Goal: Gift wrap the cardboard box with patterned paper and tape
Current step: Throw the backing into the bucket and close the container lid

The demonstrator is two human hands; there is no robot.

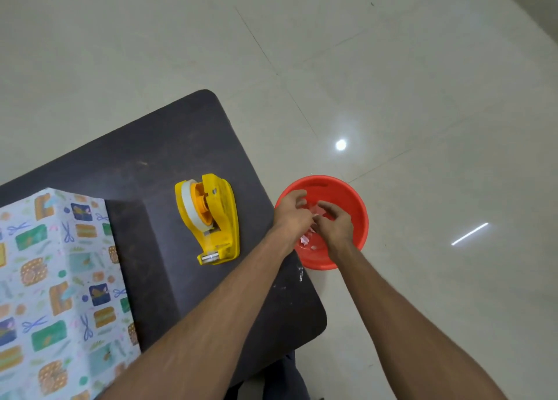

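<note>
The box wrapped in patterned paper (57,282) stands at the left of the dark table (169,146). A yellow tape dispenser (211,221) with a white roll lies on its side to the box's right. Both my hands are off the table's right edge, above a red bucket (353,200) on the floor. My left hand (291,211) and my right hand (333,224) have curled fingers that meet on a small pale scrap of tape (317,215), pinched between them. A few crumpled scraps (305,241) lie inside the bucket.
The table's rounded right edge (314,297) runs close to the bucket. Pale glossy floor tiles (392,82) surround both. Dark trouser fabric (290,375) shows below the table's near corner.
</note>
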